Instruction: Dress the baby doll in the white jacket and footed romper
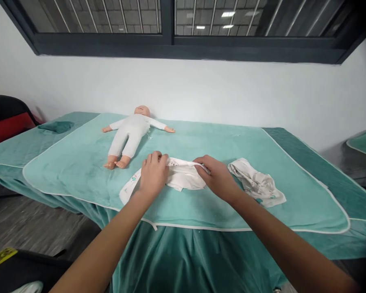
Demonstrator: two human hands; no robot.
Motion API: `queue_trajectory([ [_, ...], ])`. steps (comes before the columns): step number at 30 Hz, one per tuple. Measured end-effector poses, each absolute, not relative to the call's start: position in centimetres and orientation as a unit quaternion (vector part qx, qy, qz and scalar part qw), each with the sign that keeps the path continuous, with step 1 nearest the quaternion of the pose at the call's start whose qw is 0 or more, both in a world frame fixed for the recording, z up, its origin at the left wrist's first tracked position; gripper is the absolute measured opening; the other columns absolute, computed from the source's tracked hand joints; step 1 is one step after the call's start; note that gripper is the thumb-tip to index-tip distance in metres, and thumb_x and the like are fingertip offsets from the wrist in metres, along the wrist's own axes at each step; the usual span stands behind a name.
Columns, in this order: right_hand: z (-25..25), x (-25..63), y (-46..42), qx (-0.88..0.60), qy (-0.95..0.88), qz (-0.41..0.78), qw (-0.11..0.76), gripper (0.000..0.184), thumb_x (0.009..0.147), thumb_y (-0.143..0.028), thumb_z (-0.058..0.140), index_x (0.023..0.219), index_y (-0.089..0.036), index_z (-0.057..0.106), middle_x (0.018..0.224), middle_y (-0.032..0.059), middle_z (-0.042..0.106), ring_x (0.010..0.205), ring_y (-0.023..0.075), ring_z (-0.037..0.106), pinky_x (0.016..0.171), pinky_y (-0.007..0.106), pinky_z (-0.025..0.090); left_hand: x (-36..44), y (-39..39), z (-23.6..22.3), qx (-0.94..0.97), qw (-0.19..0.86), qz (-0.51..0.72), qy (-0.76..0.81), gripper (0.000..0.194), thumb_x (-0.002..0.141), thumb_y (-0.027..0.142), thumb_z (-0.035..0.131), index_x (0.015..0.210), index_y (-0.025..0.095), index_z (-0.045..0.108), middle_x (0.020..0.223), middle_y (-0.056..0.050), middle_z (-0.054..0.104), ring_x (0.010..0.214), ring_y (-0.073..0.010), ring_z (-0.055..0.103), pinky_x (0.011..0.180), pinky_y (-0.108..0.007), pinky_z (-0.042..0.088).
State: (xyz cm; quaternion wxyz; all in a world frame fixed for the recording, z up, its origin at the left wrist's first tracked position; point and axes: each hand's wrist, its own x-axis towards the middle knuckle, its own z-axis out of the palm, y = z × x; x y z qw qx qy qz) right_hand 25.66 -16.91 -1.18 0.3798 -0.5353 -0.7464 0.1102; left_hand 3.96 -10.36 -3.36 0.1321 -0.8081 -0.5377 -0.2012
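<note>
A small white printed baby garment [186, 176] is stretched between my two hands, just above the green cover; its exact cut does not show. My left hand [154, 173] grips its left part, and one sleeve-like end hangs out to the left. With thumb and fingers my right hand [215, 175] pinches the upper right edge. To the right lies a second crumpled white printed garment [258, 185], apart from my hand. Behind my left hand, a baby doll [129, 132] in a white bodysuit lies on its back, arms spread.
The green cover with white piping [201, 140] lies over a bed against a white wall [201, 89]. A dark-framed window [171, 47] runs above. At the far left stands a black and red chair [10, 122]. A black object with a yellow label [1, 258] is at lower left.
</note>
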Motion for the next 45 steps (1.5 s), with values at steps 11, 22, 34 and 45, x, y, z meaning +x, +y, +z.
queue_trajectory([
  [11, -5.0, 29.1, -14.3, -0.597, -0.598, 0.222, 0.487, 0.03, 0.091, -0.035, 0.05, 0.112, -0.019, 0.064, 0.121, 0.0095, 0.068, 0.111, 0.024, 0.061, 0.101, 0.043, 0.045, 4.7, -10.2, 2.2, -0.791, -0.112, -0.282, -0.532, 0.015, 0.083, 0.022, 0.053, 0.098, 0.024, 0.053, 0.092, -0.003, 0.069, 0.085, -0.0241, 0.064, 0.07, -0.033, 0.043],
  [22, -11.2, 40.7, -15.7, -0.691, -0.504, 0.18, 0.486, 0.048, 0.083, -0.051, 0.056, 0.113, -0.017, 0.07, 0.112, 0.01, 0.07, 0.104, 0.0248, 0.061, 0.101, 0.044, 0.043, 6.3, -11.8, -1.6, -0.836, -0.166, -0.216, -0.477, 0.027, 0.092, 0.029, 0.048, 0.116, 0.028, 0.059, 0.115, -0.001, 0.071, 0.1, -0.0242, 0.065, 0.076, -0.033, 0.045],
  [34, -5.9, 34.0, -15.5, -0.537, -0.644, 0.291, 0.46, 0.048, 0.085, -0.045, 0.066, 0.128, -0.025, 0.057, 0.139, 0.0082, 0.06, 0.127, 0.0211, 0.056, 0.109, 0.039, 0.043, 6.8, -12.4, 2.3, -0.843, -0.162, -0.323, -0.398, 0.012, 0.089, 0.02, 0.052, 0.095, 0.022, 0.063, 0.101, -0.001, 0.061, 0.095, -0.0169, 0.06, 0.084, -0.03, 0.045],
  [45, 7.3, 29.6, -12.1, -0.513, -0.702, -0.042, 0.492, 0.031, 0.081, -0.01, 0.046, 0.097, -0.021, 0.07, 0.097, 0.002, 0.072, 0.085, 0.0181, 0.062, 0.075, 0.03, 0.047, 5.7, -10.6, 10.1, -0.842, 0.069, -0.3, -0.443, 0.035, 0.08, 0.009, 0.049, 0.107, 0.023, 0.067, 0.109, -0.004, 0.068, 0.098, -0.0241, 0.064, 0.078, -0.034, 0.047],
])
